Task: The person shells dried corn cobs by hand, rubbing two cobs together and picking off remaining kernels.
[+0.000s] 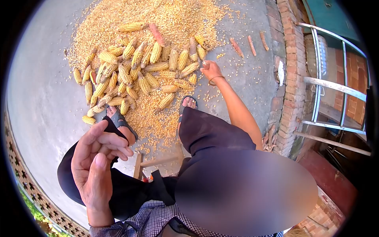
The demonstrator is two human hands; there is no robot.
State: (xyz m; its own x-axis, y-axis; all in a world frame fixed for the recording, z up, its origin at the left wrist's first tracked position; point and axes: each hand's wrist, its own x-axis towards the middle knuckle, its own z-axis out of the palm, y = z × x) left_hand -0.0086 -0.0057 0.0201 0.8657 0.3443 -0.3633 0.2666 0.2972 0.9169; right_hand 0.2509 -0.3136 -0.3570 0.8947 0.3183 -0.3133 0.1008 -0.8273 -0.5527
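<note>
My left hand (96,166) is raised at the lower left, palm up, its fingers half curled and apart with nothing in them. My right hand (212,71) is closed at the right edge of the corn ears (158,66), low over the concrete floor. A small end of something shows at its fingertips, too small to name. Many yellow ears lie in a heap in front of my feet. Behind them spreads a wide pile of loose kernels (177,19). A bare reddish cob (156,34) rests across the back of the ears.
Bare cobs (237,47) lie on the floor at the right. Beyond them run a low brick edge (294,71) and a metal rail frame (335,81). My sandalled feet (189,103) stand by the ears, with a wooden stool (160,161) below. More cobs (270,138) lie beside the bricks.
</note>
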